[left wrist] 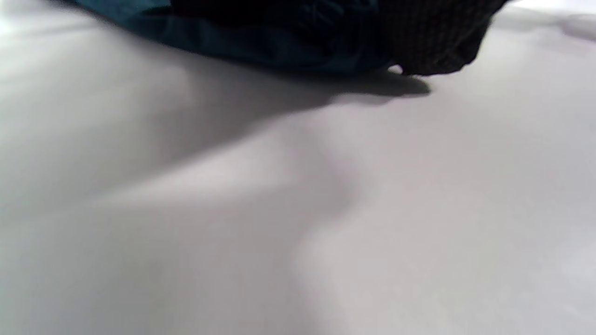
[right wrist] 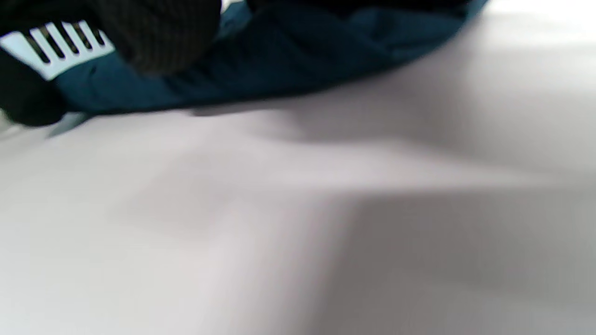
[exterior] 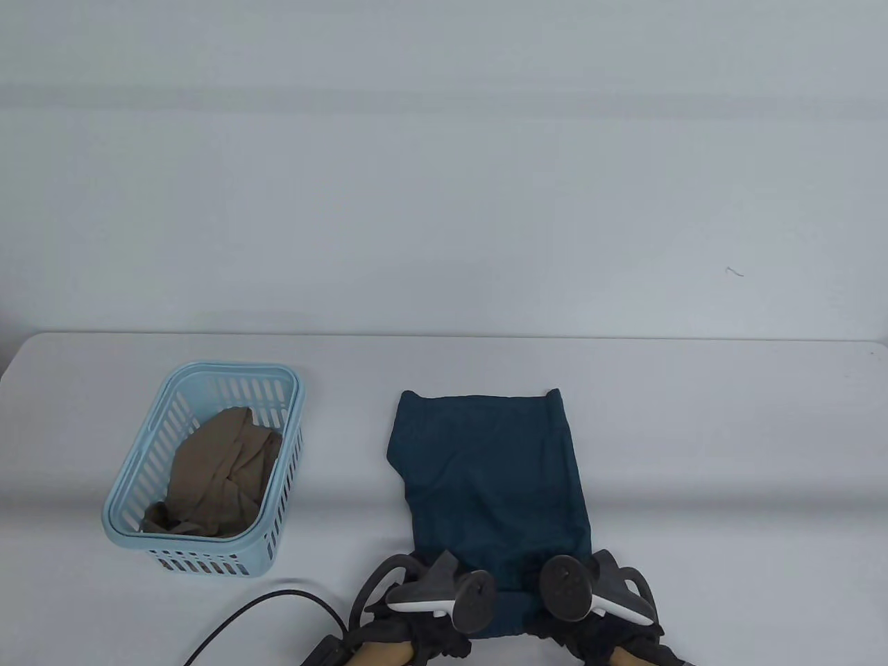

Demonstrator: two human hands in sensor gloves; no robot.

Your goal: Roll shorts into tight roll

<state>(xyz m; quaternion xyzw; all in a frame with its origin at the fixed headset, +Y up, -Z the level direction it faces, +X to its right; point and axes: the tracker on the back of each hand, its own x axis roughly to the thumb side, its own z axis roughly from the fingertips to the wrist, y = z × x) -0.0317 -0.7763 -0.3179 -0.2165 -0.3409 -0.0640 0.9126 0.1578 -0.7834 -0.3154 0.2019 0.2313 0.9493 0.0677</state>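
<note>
Teal shorts (exterior: 492, 472) laid flat on white desk (exterior: 728, 451), folded lengthwise. Near hem covered by left hand (exterior: 433, 590) and right hand (exterior: 590, 590); grip hidden under trackers, cannot be told. Blue basket (exterior: 288, 444) with tan cloth (exterior: 222, 472) seen well left.

The table view looks down from the front; both wrist views skim the worktop (exterior: 694, 430) closely, sharing the teal shorts (exterior: 492, 479).

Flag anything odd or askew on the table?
Nothing alarming. The teal shorts lie folded, with their left edge uneven. A tan garment sits crumpled in the blue basket. A black cable runs near the left hand.
</note>
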